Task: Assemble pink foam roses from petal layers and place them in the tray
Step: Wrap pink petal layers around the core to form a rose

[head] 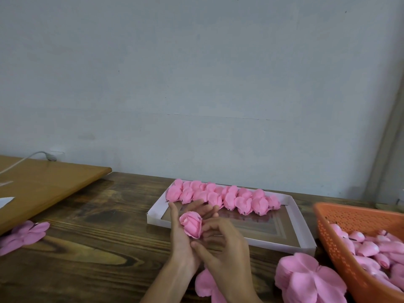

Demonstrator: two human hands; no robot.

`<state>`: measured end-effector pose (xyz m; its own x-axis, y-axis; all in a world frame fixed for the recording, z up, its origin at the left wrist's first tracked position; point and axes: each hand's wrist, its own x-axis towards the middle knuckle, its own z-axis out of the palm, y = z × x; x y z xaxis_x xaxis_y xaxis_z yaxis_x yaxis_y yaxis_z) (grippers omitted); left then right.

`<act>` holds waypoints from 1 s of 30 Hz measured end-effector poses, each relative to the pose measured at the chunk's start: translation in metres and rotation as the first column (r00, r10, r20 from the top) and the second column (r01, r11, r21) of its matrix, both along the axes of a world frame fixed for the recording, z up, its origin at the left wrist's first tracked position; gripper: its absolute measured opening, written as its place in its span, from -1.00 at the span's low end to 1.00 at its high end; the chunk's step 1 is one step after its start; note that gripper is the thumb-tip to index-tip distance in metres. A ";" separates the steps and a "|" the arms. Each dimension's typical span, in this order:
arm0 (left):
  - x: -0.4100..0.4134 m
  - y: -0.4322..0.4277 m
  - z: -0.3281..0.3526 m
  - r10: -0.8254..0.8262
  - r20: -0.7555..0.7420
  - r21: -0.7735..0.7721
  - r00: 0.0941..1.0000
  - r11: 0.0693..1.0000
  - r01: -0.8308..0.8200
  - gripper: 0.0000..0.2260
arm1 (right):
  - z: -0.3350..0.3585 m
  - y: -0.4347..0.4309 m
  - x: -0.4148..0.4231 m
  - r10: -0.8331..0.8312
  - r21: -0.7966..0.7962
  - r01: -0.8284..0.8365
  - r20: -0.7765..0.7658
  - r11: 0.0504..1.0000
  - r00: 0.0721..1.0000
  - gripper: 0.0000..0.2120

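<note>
Head view: both hands meet over the dark wooden bench (98, 237), just in front of the near left corner of the tray (303, 226). The left hand (181, 235) lies palm up with thumb raised and fingers nearly straight. A pink foam rose (192, 224) rests in that palm, its bud tip pointing far and left. The right hand (227, 250) comes in from the right with its fingers loosely curled. Its fingertips sit just beside the rose's right edge and its thumb lies against the heel of the left hand, below the flower. Whether it actually grips the rose I cannot tell.

The tray is shallow with a pale rim, and a row of finished roses (223, 195) lies packed along its far side. Its near half shows only the brown floor.

To the right, an orange perforated basket (328, 237) holds pink buds (367, 248). A stack of petal layers (306, 278) lies on the bench between the basket and the right wrist. One loose petal layer (205, 283) lies below the wrists. More petals (24, 235) lie at the far left edge, beside a lighter wooden board (43, 184) with a white cable (21, 160) across it.
</note>
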<state>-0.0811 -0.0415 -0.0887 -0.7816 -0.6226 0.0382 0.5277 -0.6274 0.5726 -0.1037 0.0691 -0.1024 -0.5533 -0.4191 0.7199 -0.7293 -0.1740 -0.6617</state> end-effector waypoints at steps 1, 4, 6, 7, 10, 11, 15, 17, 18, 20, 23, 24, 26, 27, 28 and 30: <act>0.000 0.000 -0.001 -0.003 0.000 -0.008 1.000 1.000 0.003 -0.34 | 0.000 0.001 0.000 -0.009 0.009 0.009 -0.013 1.000 1.000 -0.71; -0.002 -0.003 -0.006 0.004 0.003 0.001 1.000 1.000 -0.004 -0.29 | 0.000 0.002 0.000 -0.038 0.024 0.040 -0.061 0.999 0.997 -0.70; -0.003 -0.005 -0.008 0.010 0.010 0.003 1.000 1.000 -0.010 -0.27 | 0.000 0.002 -0.001 -0.055 0.025 0.057 -0.087 0.998 0.995 -0.70; -0.004 -0.005 -0.008 0.010 0.014 0.000 1.000 1.000 -0.010 -0.27 | 0.001 0.002 -0.002 -0.065 0.024 0.068 -0.103 0.997 0.993 -0.69; -0.004 -0.005 -0.010 0.004 0.017 -0.004 1.000 1.000 -0.004 -0.28 | 0.001 0.001 -0.004 -0.092 0.020 0.097 -0.180 0.995 0.979 -0.69; -0.005 -0.006 -0.011 0.000 0.016 -0.010 1.000 1.000 0.000 -0.29 | 0.001 0.001 -0.004 -0.091 0.013 0.095 -0.203 0.995 0.975 -0.70; -0.006 -0.006 -0.010 -0.004 0.006 -0.023 1.000 1.000 0.004 -0.34 | 0.000 0.001 -0.005 -0.089 0.001 0.092 -0.235 0.996 0.968 -0.77; -0.007 -0.005 -0.011 -0.005 0.010 -0.019 1.000 1.000 0.005 -0.34 | -0.001 0.001 -0.005 -0.092 0.010 0.098 -0.241 0.995 0.966 -0.78; -0.007 -0.005 -0.011 -0.006 0.013 -0.016 1.000 1.000 0.006 -0.34 | -0.001 0.001 -0.005 -0.097 0.010 0.103 -0.248 0.995 0.964 -0.78; -0.007 -0.006 -0.011 -0.007 0.014 -0.014 1.000 1.000 0.007 -0.34 | -0.001 0.001 -0.006 -0.106 0.005 0.112 -0.261 0.994 0.959 -0.77; -0.013 -0.009 -0.016 0.001 0.037 -0.012 0.999 1.000 0.000 -0.33 | -0.001 0.001 -0.008 -0.100 0.007 0.105 -0.253 0.994 0.962 -0.75; -0.013 -0.010 -0.016 -0.005 0.048 -0.010 0.999 1.000 0.006 -0.33 | -0.001 0.001 -0.008 -0.094 0.017 0.101 -0.246 0.995 0.965 -0.73; -0.011 -0.010 -0.017 0.008 0.068 -0.004 0.998 1.000 -0.008 -0.32 | -0.001 0.001 -0.009 -0.104 0.042 0.119 -0.254 0.992 0.962 -0.68; -0.012 -0.010 -0.018 0.016 0.072 -0.010 0.997 1.000 -0.015 -0.32 | 0.000 0.002 -0.009 -0.115 0.052 0.134 -0.271 0.990 0.956 -0.65; -0.013 -0.012 -0.018 0.026 0.080 -0.004 0.996 1.000 -0.025 -0.32 | 0.001 0.002 -0.010 -0.123 0.060 0.147 -0.295 0.987 0.947 -0.64; -0.017 -0.013 -0.018 0.057 0.133 -0.013 0.989 0.998 -0.056 -0.28 | 0.003 0.003 -0.011 -0.134 0.072 0.171 -0.356 0.983 0.925 -0.64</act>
<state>-0.0980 -0.0544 -0.1069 -0.7435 -0.6662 -0.0586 0.4807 -0.5932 0.6457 -0.1148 0.0721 -0.0996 -0.3380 -0.4295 0.8374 -0.9293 0.0116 -0.3692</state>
